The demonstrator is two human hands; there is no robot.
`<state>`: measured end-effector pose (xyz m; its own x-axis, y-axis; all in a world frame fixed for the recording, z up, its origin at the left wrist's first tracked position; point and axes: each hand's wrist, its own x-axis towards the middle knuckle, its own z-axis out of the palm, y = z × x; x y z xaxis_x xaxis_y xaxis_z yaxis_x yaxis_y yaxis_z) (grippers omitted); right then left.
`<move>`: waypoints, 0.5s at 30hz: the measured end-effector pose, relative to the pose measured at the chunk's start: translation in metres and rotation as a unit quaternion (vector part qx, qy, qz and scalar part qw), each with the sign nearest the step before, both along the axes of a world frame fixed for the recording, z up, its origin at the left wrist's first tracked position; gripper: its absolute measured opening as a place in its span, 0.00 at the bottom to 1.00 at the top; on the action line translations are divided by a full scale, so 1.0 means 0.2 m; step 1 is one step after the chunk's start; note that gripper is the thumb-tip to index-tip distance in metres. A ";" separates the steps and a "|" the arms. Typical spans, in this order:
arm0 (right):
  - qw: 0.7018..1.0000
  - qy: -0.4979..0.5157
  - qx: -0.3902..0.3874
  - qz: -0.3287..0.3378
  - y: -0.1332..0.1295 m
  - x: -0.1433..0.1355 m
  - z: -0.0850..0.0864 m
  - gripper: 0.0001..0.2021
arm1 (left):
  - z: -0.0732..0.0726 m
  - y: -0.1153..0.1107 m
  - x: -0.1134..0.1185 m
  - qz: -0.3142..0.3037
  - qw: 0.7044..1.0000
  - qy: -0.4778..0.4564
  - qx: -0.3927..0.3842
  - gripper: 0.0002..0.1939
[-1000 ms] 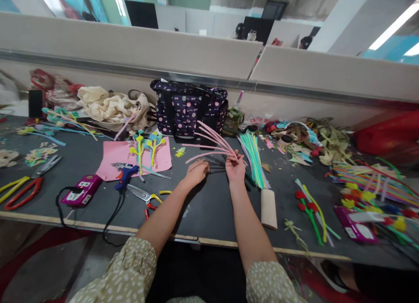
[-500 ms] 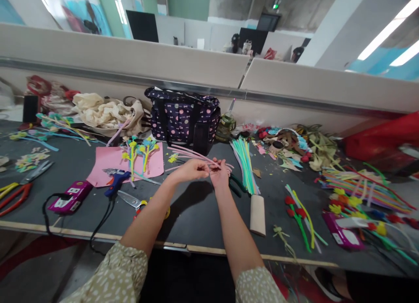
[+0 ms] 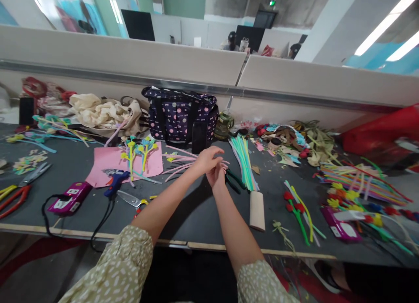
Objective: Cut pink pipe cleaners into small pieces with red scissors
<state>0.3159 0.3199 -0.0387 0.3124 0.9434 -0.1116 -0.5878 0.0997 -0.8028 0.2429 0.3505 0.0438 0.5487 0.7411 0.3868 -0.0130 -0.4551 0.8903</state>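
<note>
Several pink pipe cleaners [image 3: 178, 168] fan out to the left from between my hands, with short ends poking out on the right. My right hand [image 3: 216, 177] is closed around the bunch, palm up. Over it lies my left hand [image 3: 207, 160], its fingers curled onto the same pipe cleaners at the right hand's fingers; its fingertips are partly hidden. Just right of my hands, dark green-handled pliers [image 3: 233, 182] rest on the table. Beyond them lies a bundle of green, white and lilac pipe cleaners [image 3: 242, 163].
A wooden block [image 3: 257, 210] lies right of my forearms. Scissors [image 3: 131, 199], a blue glue gun [image 3: 116, 182] and pink paper [image 3: 101, 161] with pipe-cleaner flowers lie to the left. A patterned bag [image 3: 173, 117] and a phone [image 3: 199, 137] stand behind. Red pipe-cleaner flowers [image 3: 296, 207] lie right.
My left hand has moved right and now overlaps my right hand at the pink pipe cleaners. The pink strands' left ends have spread and shifted slightly.
</note>
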 end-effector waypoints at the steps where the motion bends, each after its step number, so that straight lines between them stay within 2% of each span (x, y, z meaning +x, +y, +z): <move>1: 1.000 0.014 0.000 -0.009 0.00 -0.01 0.01 0.16 | -0.02 -0.01 -0.07 0.018 0.999 0.029 0.027 0.12; 3: 0.998 0.052 0.001 -0.037 -0.01 -0.03 0.02 0.15 | -0.07 -0.03 -0.20 0.038 0.995 0.079 0.047 0.15; 5: 0.997 0.070 -0.001 -0.041 -0.02 -0.05 0.04 0.15 | -0.10 -0.05 -0.30 0.069 0.992 0.098 0.025 0.19; 8: 0.996 0.092 0.001 0.002 -0.03 -0.09 0.05 0.14 | -0.13 -0.08 -0.39 0.124 0.984 0.121 0.038 0.22; 10: 0.994 0.103 0.012 0.040 -0.04 -0.09 0.06 0.15 | -0.13 -0.08 -0.43 0.130 0.978 0.142 0.078 0.18; 13: 0.992 0.107 0.029 0.056 -0.05 -0.07 0.07 0.18 | -0.12 -0.08 -0.49 0.118 0.963 0.195 0.143 0.03; 15: 0.992 0.110 0.032 0.046 -0.05 -0.05 0.08 0.20 | -0.11 -0.07 -0.51 0.112 0.940 0.260 0.189 0.04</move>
<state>0.3059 0.3099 -0.0230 0.2000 0.9740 -0.1063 -0.7570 0.0848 -0.6479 0.1404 0.3359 0.0215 0.5828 0.7242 0.3686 0.5136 -0.6798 0.5236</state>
